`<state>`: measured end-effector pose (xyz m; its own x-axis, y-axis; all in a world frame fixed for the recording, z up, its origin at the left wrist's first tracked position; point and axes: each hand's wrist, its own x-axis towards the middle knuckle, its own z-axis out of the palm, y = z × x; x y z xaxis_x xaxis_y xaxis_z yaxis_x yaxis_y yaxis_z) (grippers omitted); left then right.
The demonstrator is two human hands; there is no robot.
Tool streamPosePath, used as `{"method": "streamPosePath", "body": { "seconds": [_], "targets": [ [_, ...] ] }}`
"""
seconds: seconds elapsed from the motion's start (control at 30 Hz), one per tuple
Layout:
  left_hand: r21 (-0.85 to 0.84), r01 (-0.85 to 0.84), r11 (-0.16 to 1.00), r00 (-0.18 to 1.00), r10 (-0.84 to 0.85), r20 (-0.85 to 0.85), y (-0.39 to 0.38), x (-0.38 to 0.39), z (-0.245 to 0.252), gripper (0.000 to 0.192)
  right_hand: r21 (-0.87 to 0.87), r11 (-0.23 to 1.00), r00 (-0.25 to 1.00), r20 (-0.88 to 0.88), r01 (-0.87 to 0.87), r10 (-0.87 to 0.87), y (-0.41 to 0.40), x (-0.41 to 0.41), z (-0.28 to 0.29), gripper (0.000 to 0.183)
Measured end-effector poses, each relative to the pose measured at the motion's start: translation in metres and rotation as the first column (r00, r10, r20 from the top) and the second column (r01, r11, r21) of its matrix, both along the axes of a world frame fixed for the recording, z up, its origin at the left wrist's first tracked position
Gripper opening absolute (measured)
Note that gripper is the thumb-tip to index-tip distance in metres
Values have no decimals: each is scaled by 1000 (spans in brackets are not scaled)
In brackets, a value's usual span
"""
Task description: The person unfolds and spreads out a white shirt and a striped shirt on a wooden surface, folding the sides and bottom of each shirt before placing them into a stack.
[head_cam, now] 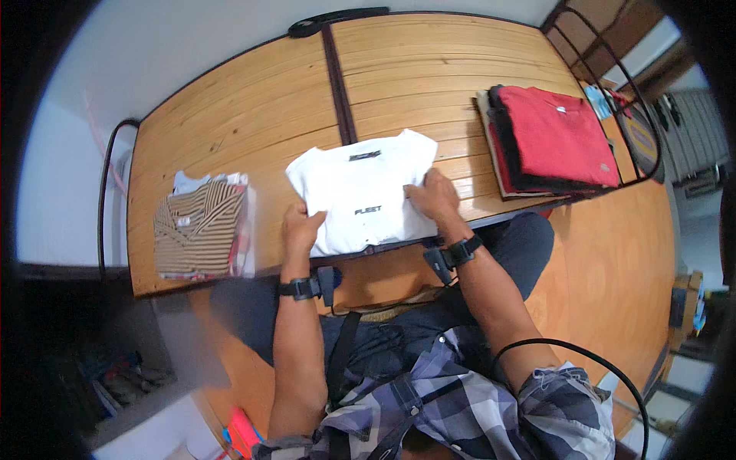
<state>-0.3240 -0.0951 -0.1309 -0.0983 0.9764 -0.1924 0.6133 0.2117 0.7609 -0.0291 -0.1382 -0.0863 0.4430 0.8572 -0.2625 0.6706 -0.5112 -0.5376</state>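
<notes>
A white T-shirt with dark lettering lies partly folded at the near edge of the slatted wooden surface, its collar away from me. My left hand grips its left side, thumb on top. On its right side, my right hand pinches the fabric. To the left is a small stack of folded clothes topped by a brown-and-black striped garment. A taller stack stands at the right, with a red top uppermost and black, red and pale layers below.
Curved metal rails rise at the left end and right end of the wooden surface. A dark object lies along the far edge by the wall. A black cable loops beside my right arm.
</notes>
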Motion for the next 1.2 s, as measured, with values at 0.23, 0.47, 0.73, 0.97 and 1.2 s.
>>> {"method": "streamPosePath", "body": {
  "seconds": [0.23,0.47,0.73,0.97,1.2],
  "targets": [
    [-98,18,995,819,42,573,-17,41,28,44,237,972,972,-228,-6,62,6,41,-15,42],
    [-62,72,995,678,-4,735,-30,109,117,54,257,961,869,-446,-104,213,16,124,55,34],
    [396,263,880,578,-472,666,22,277,226,67,459,862,965,-35,-216,261,15,315,225,42],
    [472,323,820,461,-572,678,26,434,236,78,566,816,977,215,-118,-8,-31,450,250,42],
    [342,582,738,576,-671,467,-20,466,135,85,366,907,757,527,208,-386,-70,496,126,54]
  ]
}}
